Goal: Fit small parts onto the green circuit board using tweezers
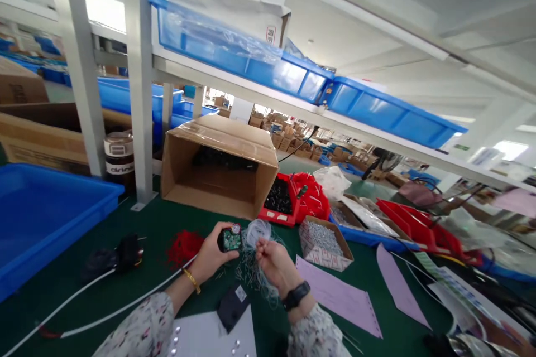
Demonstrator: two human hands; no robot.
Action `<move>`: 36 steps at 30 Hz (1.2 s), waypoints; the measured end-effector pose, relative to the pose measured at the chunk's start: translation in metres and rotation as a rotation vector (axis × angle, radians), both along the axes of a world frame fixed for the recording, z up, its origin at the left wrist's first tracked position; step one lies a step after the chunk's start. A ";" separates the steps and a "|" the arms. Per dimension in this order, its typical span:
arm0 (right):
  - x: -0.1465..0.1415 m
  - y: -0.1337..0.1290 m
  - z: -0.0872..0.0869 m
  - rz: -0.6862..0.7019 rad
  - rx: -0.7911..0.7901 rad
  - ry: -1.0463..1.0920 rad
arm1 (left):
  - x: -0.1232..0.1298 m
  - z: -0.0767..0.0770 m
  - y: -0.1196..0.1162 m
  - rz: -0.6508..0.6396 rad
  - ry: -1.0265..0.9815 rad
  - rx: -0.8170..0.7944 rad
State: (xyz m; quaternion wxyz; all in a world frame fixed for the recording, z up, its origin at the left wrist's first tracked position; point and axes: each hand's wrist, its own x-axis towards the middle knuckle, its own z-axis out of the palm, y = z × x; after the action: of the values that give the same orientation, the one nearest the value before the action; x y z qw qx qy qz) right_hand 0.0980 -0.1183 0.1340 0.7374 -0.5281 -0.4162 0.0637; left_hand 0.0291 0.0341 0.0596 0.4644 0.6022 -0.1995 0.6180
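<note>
Left hand grips squarish green circuit board — right hand, fingertips pinched, by translucent stringy coil.

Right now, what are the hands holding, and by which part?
The left hand holds a small circuit-board device by its outer edges; whether the pinched right hand holds anything cannot be told.

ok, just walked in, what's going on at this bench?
The left hand holds a small device with its green board exposed. The right hand is pinched beside the clear strands; what it grips, if anything, is too small to tell. A black piece lies below, partly over a white sheet.
</note>
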 end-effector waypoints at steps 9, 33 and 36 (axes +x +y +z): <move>-0.006 0.043 0.020 0.155 0.102 -0.199 | 0.021 0.004 0.022 -0.057 0.026 -0.062; 0.013 0.024 0.005 0.340 -0.103 -0.093 | 0.032 0.006 0.021 0.158 0.185 0.029; 0.009 0.019 0.000 0.193 -0.115 -0.255 | 0.029 0.004 0.017 0.182 0.154 0.053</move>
State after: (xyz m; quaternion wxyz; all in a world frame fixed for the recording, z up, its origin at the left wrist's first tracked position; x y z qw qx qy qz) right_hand 0.1074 -0.0994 0.1343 0.6378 -0.5307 -0.5508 0.0903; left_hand 0.0576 0.0509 0.0640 0.4042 0.6757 -0.1241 0.6039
